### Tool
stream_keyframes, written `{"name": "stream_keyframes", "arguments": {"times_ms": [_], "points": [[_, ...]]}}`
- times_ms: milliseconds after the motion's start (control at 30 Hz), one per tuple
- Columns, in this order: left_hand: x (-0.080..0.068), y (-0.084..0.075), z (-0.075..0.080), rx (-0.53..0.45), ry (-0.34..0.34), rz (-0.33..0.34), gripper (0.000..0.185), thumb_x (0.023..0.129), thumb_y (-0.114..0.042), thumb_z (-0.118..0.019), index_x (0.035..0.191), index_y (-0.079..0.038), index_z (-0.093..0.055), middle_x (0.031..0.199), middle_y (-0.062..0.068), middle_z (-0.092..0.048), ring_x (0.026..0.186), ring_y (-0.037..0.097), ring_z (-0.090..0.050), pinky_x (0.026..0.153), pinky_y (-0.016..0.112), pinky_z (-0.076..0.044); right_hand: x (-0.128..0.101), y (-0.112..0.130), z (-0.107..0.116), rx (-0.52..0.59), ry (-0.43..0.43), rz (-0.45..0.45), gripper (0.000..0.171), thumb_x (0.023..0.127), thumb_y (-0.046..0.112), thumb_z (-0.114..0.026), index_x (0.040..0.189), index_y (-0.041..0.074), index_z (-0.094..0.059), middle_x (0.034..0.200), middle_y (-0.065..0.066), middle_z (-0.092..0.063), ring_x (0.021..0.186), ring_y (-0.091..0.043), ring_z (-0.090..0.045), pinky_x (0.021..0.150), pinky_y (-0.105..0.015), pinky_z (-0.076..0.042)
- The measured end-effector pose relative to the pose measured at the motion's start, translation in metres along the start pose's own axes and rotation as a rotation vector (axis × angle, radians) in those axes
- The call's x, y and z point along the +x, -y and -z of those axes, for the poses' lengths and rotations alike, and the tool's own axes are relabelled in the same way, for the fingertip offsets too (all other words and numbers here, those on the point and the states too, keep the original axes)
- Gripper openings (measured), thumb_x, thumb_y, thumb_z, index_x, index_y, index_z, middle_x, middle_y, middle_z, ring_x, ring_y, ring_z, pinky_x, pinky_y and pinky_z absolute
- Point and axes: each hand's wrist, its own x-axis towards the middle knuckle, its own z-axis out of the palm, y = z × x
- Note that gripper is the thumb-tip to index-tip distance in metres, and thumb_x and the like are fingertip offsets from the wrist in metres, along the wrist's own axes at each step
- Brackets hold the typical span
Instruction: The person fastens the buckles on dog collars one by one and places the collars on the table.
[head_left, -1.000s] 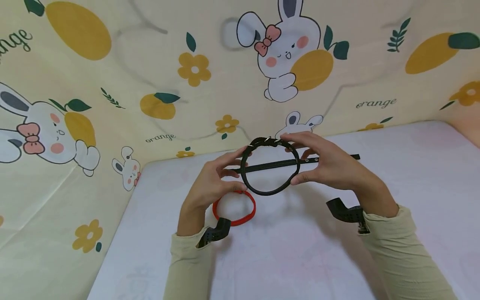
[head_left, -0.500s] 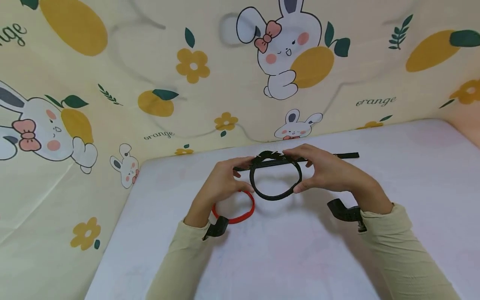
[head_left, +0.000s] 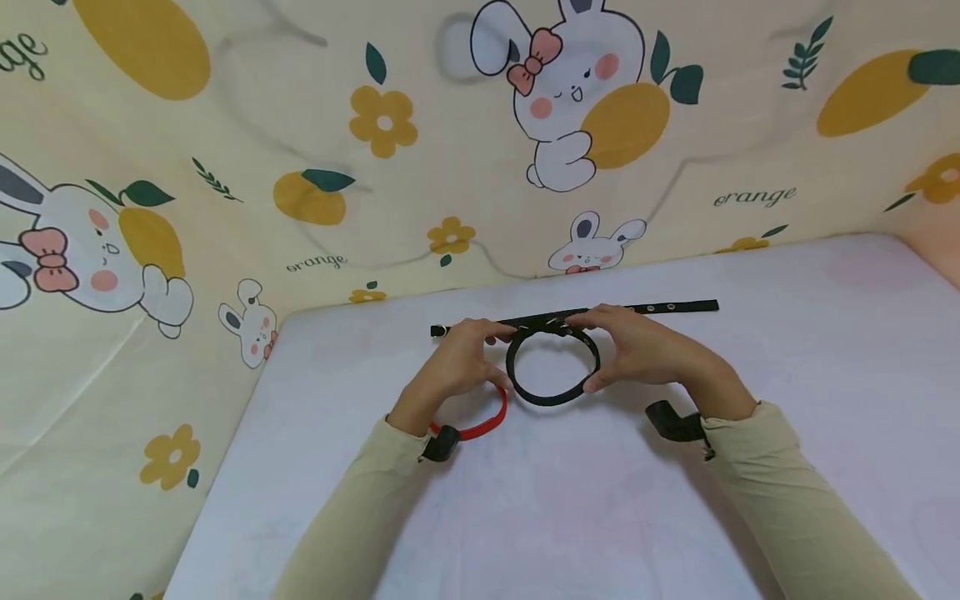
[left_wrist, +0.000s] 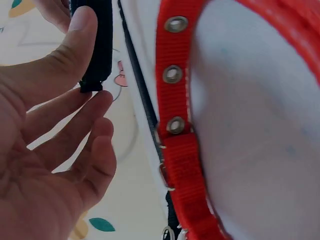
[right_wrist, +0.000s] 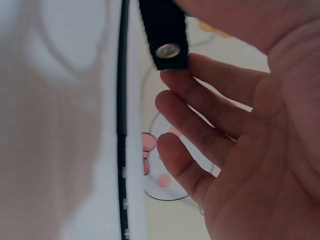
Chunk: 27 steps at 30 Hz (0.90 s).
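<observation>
Black collar (head_left: 551, 401), formed into a ring and held at both sides by a person. Clock positions follow the head view, with 12 o'clock toward the far edge of the counter (head_left: 555, 517).

Step in hand, judged from the hold: the ring is being steadied and placed, low over the counter. Whether its lower rim touches the surface cannot be told. The next move would seem to call for equal support from both sides, so that the round form is kept, and for care about the neighbouring pieces before either side lets go.

Relation to the grip: the ring lies between the two. The left grip (head_left: 461, 358) grasps its rim, forefinger near 10 o'clock and thumb near 8; the left wrist view shows the band pinched under the thumb. The right grip (head_left: 637, 343) likewise grasps it, forefinger near 1 o'clock and thumb near 4; the right wrist view shows an eyelet on the band beside the fingertips.

Neighbours: a black strap (head_left: 678, 307) extends behind the ring, from 10 to 2 o'clock, contact uncertain. A red collar (head_left: 483, 427) rests at 8 o'clock, partly hidden by the left grip.
</observation>
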Motion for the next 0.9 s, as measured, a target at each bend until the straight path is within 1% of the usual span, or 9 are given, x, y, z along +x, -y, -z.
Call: {"name": "stream_keyframes", "arguments": {"times_ms": [67,167,267,433,600,667,733,833,900], "points": [[0.003,0.000,-0.002,0.038,0.014,-0.014,0.071,0.067,-0.016,-0.093,0.132,-0.010,-0.065,0.120,0.004,-0.072,0.111,0.024,-0.058,0.093,0.036,-0.049,0.002,-0.003,-0.004,-0.005,0.008,-0.012,0.091,0.069,0.041,-0.091,0.143,0.007,-0.051,0.143,-0.016,-0.053,0.137,-0.036,-0.044,0.111,-0.057,-0.037],[0.006,0.000,-0.004,0.081,0.034,-0.010,0.071,0.066,-0.016,-0.094,0.131,-0.009,-0.065,0.119,0.004,-0.073,0.110,0.024,-0.058,0.094,0.035,-0.049,0.006,-0.007,-0.010,-0.025,0.016,-0.018,0.090,0.068,0.037,-0.092,0.142,0.005,-0.052,0.141,-0.017,-0.055,0.135,-0.035,-0.046,0.111,-0.055,-0.038],[0.008,0.000,-0.008,0.127,0.069,0.003,0.071,0.068,-0.017,-0.093,0.132,-0.008,-0.065,0.121,0.005,-0.073,0.116,0.026,-0.056,0.102,0.037,-0.046,0.010,-0.010,-0.015,-0.039,0.026,-0.011,0.088,0.068,0.033,-0.092,0.141,0.003,-0.053,0.139,-0.018,-0.056,0.133,-0.037,-0.047,0.111,-0.056,-0.039],[0.010,-0.003,-0.016,0.176,0.144,0.065,0.069,0.074,-0.018,-0.089,0.136,-0.007,-0.061,0.127,0.008,-0.069,0.127,0.028,-0.052,0.111,0.040,-0.042,0.011,-0.014,-0.023,-0.051,0.046,-0.018,0.086,0.068,0.032,-0.092,0.139,0.002,-0.055,0.139,-0.019,-0.056,0.135,-0.040,-0.040,0.110,-0.058,-0.037],[0.011,-0.009,-0.015,0.221,0.152,0.103,0.070,0.077,-0.023,-0.087,0.139,-0.009,-0.058,0.134,0.010,-0.061,0.130,0.032,-0.045,0.109,0.046,-0.042,0.008,-0.014,-0.021,-0.088,0.041,-0.052,0.087,0.069,0.035,-0.092,0.141,0.007,-0.053,0.142,-0.018,-0.053,0.136,-0.041,-0.038,0.109,-0.061,-0.036],[0.009,-0.010,-0.013,0.208,0.138,0.100,0.070,0.077,-0.024,-0.087,0.139,-0.008,-0.058,0.135,0.011,-0.060,0.131,0.034,-0.044,0.110,0.048,-0.041,0.007,-0.016,-0.018,-0.100,0.042,-0.053,0.089,0.069,0.038,-0.091,0.142,0.007,-0.052,0.144,-0.018,-0.052,0.138,-0.043,-0.037,0.110,-0.063,-0.035],[0.004,-0.005,-0.010,0.163,0.097,0.096,0.067,0.078,-0.024,-0.086,0.138,-0.008,-0.059,0.136,0.012,-0.060,0.131,0.034,-0.047,0.110,0.048,-0.042,0.004,-0.020,-0.014,-0.085,0.041,-0.061,0.088,0.071,0.038,-0.090,0.144,0.008,-0.051,0.147,-0.018,-0.050,0.140,-0.044,-0.035,0.112,-0.064,-0.032],[-0.007,0.010,0.000,0.046,0.003,0.119,0.059,0.083,-0.022,-0.082,0.136,-0.009,-0.061,0.134,0.012,-0.062,0.127,0.032,-0.053,0.107,0.046,-0.045,-0.002,-0.031,-0.001,-0.040,0.013,-0.088,0.083,0.077,0.038,-0.085,0.145,0.007,-0.050,0.149,-0.019,-0.048,0.143,-0.044,-0.031,0.115,-0.063,-0.028],[-0.014,0.025,0.009,-0.026,-0.075,0.143,0.052,0.087,-0.021,-0.077,0.135,-0.010,-0.062,0.130,0.012,-0.065,0.123,0.031,-0.056,0.102,0.046,-0.049,-0.007,-0.039,0.010,0.001,-0.034,-0.126,0.075,0.082,0.036,-0.081,0.144,0.006,-0.051,0.149,-0.021,-0.047,0.143,-0.044,-0.031,0.116,-0.063,-0.026]]}}
